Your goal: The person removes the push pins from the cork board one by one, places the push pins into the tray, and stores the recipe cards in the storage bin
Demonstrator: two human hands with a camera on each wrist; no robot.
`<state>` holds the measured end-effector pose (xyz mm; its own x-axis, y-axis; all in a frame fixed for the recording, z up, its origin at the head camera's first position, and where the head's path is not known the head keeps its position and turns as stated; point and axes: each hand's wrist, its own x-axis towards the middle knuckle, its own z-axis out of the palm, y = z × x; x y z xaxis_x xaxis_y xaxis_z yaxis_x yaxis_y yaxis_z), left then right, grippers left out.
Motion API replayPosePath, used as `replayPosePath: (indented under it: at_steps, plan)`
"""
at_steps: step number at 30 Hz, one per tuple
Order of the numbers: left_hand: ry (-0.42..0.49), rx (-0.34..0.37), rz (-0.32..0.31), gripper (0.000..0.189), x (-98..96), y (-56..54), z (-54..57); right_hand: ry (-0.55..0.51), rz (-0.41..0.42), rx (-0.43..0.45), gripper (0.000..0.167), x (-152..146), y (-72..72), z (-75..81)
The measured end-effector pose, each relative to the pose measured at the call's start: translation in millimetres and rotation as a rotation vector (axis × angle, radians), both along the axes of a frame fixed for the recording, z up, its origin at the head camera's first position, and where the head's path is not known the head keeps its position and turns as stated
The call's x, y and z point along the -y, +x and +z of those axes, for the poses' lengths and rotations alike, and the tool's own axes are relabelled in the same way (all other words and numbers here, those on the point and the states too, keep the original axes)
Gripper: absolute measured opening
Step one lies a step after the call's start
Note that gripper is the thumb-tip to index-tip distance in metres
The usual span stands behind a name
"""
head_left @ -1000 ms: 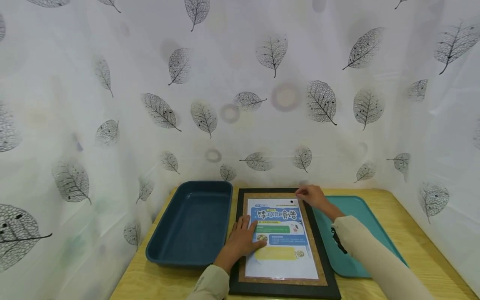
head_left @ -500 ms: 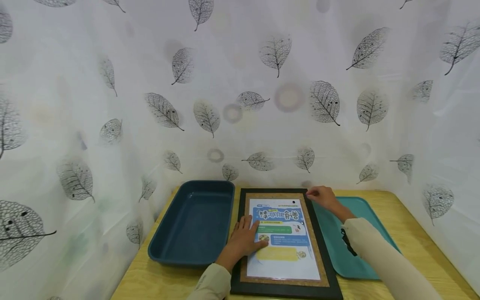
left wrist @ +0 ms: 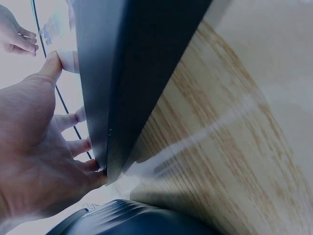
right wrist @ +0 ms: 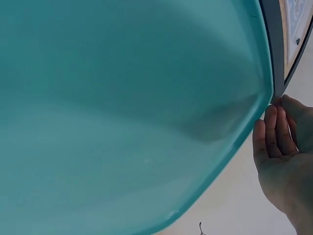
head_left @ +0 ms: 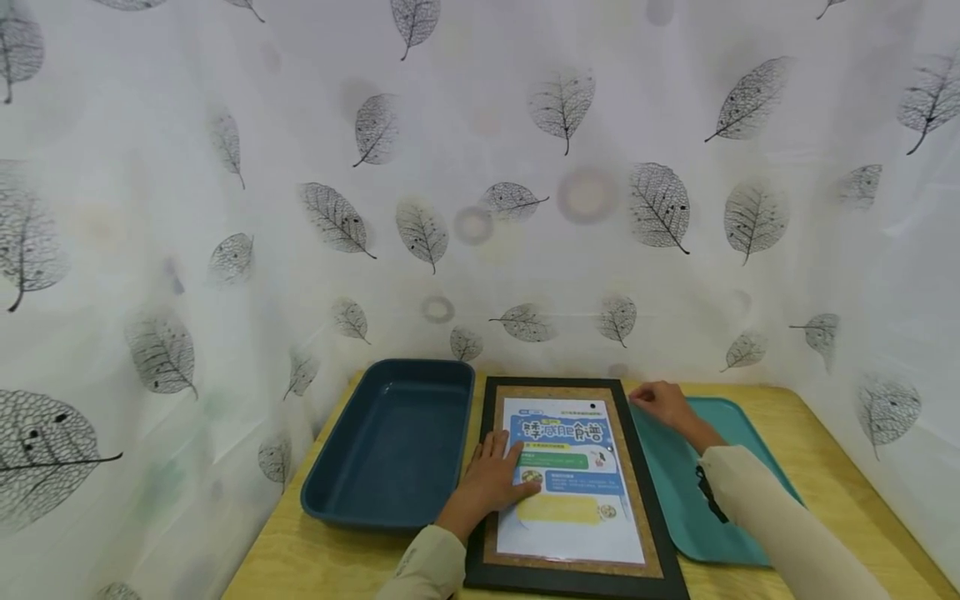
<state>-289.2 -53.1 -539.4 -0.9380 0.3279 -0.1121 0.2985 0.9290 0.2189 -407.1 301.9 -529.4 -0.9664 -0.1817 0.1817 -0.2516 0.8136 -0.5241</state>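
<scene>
A printed sheet (head_left: 570,533) with blue, green and yellow sections lies on a black-framed cork board (head_left: 491,533). A small black pin (head_left: 592,406) shows near its top right. My left hand (head_left: 489,482) rests with spread fingers on the sheet's left part and the frame, the thumb reaching across the print. My right hand (head_left: 670,407) is at the far left corner of a teal tray (head_left: 678,483), beside the board's far right corner. Its thumb and fingertips (right wrist: 271,110) come together close to the frame's corner; I cannot tell whether they pinch something small.
A deep dark blue bin (head_left: 386,450) stands left of the board on the wooden table (head_left: 285,550). The teal tray lies close along the board's right side. A white curtain (head_left: 495,267) with leaf prints hangs behind and at both sides.
My right hand has moved right, from the board's top right corner to over the tray's corner. My left hand has stayed on the sheet. The head view has shifted slightly.
</scene>
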Motion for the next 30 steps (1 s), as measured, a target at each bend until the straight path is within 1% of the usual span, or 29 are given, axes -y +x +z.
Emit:
replayPosePath:
  at_steps: [4, 7, 15, 21, 24, 30]
  plan:
    - [0.003, 0.0, -0.002, 0.087, 0.5, 0.7, 3.7, -0.006, -0.016, 0.006, 0.012, -4, -0.5, -7.1]
    - [0.001, 0.0, -0.003, 0.087, 0.1, 0.1, 3.5, -0.006, -0.025, 0.013, 0.013, -6, -0.1, -10.3]
    - [-0.016, -0.006, 0.004, 0.088, -0.7, -1.7, 1.5, 0.019, -0.011, -0.002, 0.014, -11, 2.1, -14.8]
    - [-0.025, -0.003, 0.006, 0.088, -0.5, -2.4, -0.8, 0.022, -0.019, 0.02, 0.014, -10, 5.3, -16.6]
    - [-0.029, 0.001, 0.004, 0.088, -0.2, -2.2, -0.2, 0.015, -0.021, 0.028, 0.014, -9, 6.9, -17.1]
    - [-0.024, -0.003, 0.003, 0.087, -0.2, -2.0, -1.1, 0.004, -0.03, 0.027, 0.014, -11, 3.9, -21.9]
